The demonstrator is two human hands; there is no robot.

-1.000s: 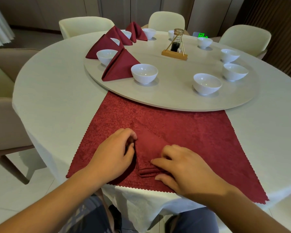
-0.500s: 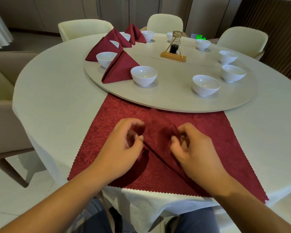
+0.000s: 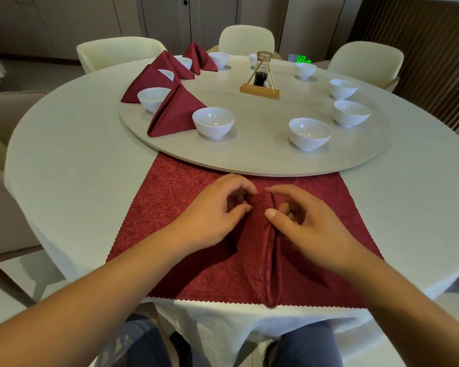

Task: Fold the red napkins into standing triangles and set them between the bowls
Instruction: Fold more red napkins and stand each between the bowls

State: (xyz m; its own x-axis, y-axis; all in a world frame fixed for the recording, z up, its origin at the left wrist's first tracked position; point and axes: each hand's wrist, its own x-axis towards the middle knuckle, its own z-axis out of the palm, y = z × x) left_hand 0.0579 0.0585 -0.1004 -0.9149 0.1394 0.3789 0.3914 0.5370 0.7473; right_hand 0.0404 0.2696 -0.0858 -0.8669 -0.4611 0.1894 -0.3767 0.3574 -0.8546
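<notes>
Both hands were on the napkin (image 3: 263,247), and there it stood, a narrow tented ridge on the red mat (image 3: 170,207), just in front of the turntable (image 3: 263,160) on its near side. The left hand (image 3: 217,215) pinched the ridge's upper end from the left, thumb and curled fingers meeting on the cloth. The right hand (image 3: 310,229) gripped it from the other flank, thumb pressed to the side and forefinger arched over the top. From there the ridge ran away from the turntable, down to the mat's zigzag hem at the near edge of the counter (image 3: 77,154). Up on the turntable's left rim, four standing napkins were in place; the nearest triangle (image 3: 178,115) sat between the front-left bowl (image 3: 213,122) and the next bowl (image 3: 153,98) along, touching or almost touching both. Round the turntable's right rim the white bowls stood apart from one another, the front-right bowl (image 3: 310,133) closest to the hands. Just beyond the turntable's centre sat a wooden bottle stand (image 3: 260,87), a dark bottle inside its gold wire frame. Cream chairs (image 3: 245,38) stood beyond the turntable's far side.
</notes>
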